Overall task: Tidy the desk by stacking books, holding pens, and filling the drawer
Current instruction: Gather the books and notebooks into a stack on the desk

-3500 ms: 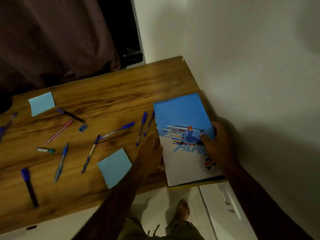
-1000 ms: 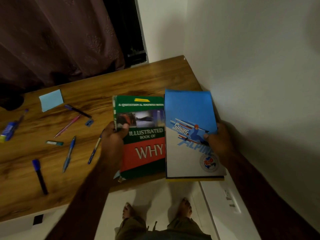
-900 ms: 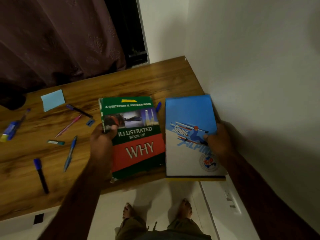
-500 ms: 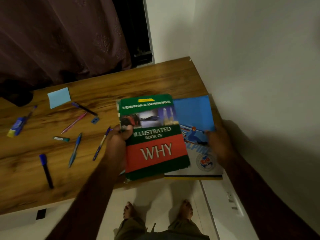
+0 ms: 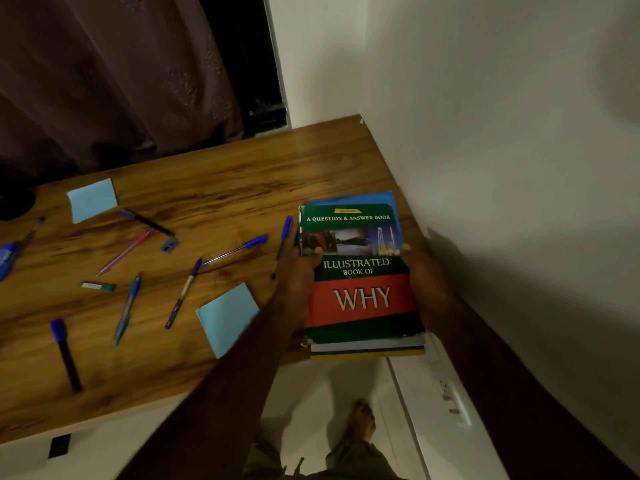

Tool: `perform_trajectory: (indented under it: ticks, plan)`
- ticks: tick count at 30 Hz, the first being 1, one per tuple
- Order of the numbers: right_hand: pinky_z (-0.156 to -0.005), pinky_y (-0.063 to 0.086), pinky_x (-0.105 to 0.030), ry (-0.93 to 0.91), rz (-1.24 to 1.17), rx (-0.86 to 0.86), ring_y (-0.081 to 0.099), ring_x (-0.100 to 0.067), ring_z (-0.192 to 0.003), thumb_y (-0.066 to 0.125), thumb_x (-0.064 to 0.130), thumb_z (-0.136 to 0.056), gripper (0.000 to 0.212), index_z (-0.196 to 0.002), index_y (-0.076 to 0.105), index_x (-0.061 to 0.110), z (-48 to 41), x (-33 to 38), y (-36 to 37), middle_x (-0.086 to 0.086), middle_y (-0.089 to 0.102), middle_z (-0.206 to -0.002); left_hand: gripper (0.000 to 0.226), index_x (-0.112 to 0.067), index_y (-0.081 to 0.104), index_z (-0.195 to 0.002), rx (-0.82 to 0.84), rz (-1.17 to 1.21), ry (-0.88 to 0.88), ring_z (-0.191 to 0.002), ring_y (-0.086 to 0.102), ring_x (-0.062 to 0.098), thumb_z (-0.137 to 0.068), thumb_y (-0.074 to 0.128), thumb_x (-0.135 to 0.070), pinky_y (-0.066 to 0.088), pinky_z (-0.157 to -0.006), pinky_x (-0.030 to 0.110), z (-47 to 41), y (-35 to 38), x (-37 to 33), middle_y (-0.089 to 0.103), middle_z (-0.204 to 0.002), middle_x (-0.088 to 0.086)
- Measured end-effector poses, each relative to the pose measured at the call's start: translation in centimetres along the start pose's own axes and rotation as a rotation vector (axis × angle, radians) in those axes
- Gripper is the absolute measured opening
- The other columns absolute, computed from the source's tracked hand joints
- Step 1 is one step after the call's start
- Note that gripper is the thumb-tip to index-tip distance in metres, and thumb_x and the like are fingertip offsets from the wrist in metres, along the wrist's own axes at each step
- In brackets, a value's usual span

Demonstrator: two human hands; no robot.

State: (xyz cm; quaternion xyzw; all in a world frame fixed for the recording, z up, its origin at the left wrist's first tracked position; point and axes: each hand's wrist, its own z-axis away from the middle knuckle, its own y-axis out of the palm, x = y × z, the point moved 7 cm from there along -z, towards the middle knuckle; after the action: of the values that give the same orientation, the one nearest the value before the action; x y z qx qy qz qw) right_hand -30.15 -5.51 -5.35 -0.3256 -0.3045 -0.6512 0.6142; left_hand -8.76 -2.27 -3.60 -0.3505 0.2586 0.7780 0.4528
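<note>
We see the green book (image 5: 360,275) lying on top of a blue-covered book (image 5: 353,197) at the right end of the wooden bench (image 5: 214,188), close against the white wall (image 5: 485,133). Only a strip of the blue cover shows past its far edge, and a yellow edge (image 5: 367,354) of something lowest in the pile shows at the near side, which overhangs the bench front.

The cover reads clearly: "A QUESTION & ANSWER BOOK" across the top, a row of small photographs, then "ILLUSTRATED BOOK OF" and — in large pale letters on a red band — "WHY". A small yellow tag above the title is too small for us to read.

The left hand (image 5: 298,282) grips the pile at its left edge, thumb lying on the cover by the photographs. The right hand (image 5: 422,285) clasps the right edge, its thumb tip just over the cover; both grips hold the books between them.

Left of the pile the bench carries scattered things: a blue-capped pen (image 5: 281,247) just beside the left hand, another blue pen (image 5: 235,250), a dark blue pen (image 5: 183,293), a light blue pen (image 5: 126,309), a pink pen (image 5: 125,251), a black pen (image 5: 147,222) and a marker (image 5: 65,354) with a blue cap. Two pale blue sticky-note pads lie there too — one pad (image 5: 227,317) near the left forearm, a far pad (image 5: 91,199) toward the back.
</note>
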Motion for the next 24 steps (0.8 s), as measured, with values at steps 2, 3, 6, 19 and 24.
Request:
perform_trajectory:
  ticks: [2,3,6,19,24]
  plan:
    - [-0.063,0.059,-0.037,-0.035,0.101,-0.014,0.073,-0.023,-0.077,0.050,0.030,-0.103,0.024,-0.123,0.058,0.021,-0.3,0.0,0.1,-0.008,0.072,-0.096,0.014,-0.038,0.057,-0.096,-0.017,-0.178,0.137,-0.081,0.074,0.024,-0.098,0.057,-0.025,0.061,-0.073,0.047,0.2,0.0,-0.9,0.072,-0.095,0.004]
    - [-0.057,0.057,-0.032,-0.052,0.138,-0.030,0.073,-0.020,-0.074,0.050,0.022,-0.103,0.024,-0.126,0.056,0.021,-0.2,-0.1,0.1,-0.006,0.071,-0.095,0.018,-0.040,0.053,-0.097,-0.010,-0.293,0.211,-0.080,0.071,0.014,-0.099,0.055,-0.022,0.059,-0.068,0.037,0.5,0.1,-1.4,0.068,-0.092,-0.003]
    - [-0.059,0.060,-0.034,-0.124,0.223,-0.089,0.074,-0.019,-0.076,0.052,0.012,-0.100,0.032,-0.128,0.053,0.026,-0.2,-0.5,0.1,-0.005,0.070,-0.099,0.024,-0.035,0.048,-0.118,-0.004,-0.599,0.365,-0.089,0.063,0.003,-0.098,0.056,-0.022,0.054,-0.071,0.025,0.8,0.3,-1.9,0.060,-0.100,-0.012]
    - [-0.070,0.062,-0.040,-0.360,0.481,-0.269,0.070,-0.015,-0.082,0.062,0.018,-0.094,0.025,-0.119,0.058,0.020,0.5,0.2,-0.3,-0.001,0.069,-0.104,0.014,-0.017,0.061,-0.104,0.049,-0.456,0.265,-0.081,0.071,0.016,-0.097,0.055,-0.007,0.059,-0.065,0.027,1.4,-1.9,-2.0,0.070,-0.093,0.004]
    - [-0.065,0.051,-0.027,-0.387,0.527,-0.265,0.066,-0.017,-0.088,0.061,0.021,-0.096,0.025,-0.120,0.059,0.019,1.6,0.6,0.0,-0.002,0.067,-0.106,0.016,-0.019,0.062,-0.103,0.087,-0.384,0.214,-0.087,0.073,0.021,-0.096,0.055,-0.007,0.060,-0.083,0.044,2.6,-2.8,-1.5,0.071,-0.097,0.005]
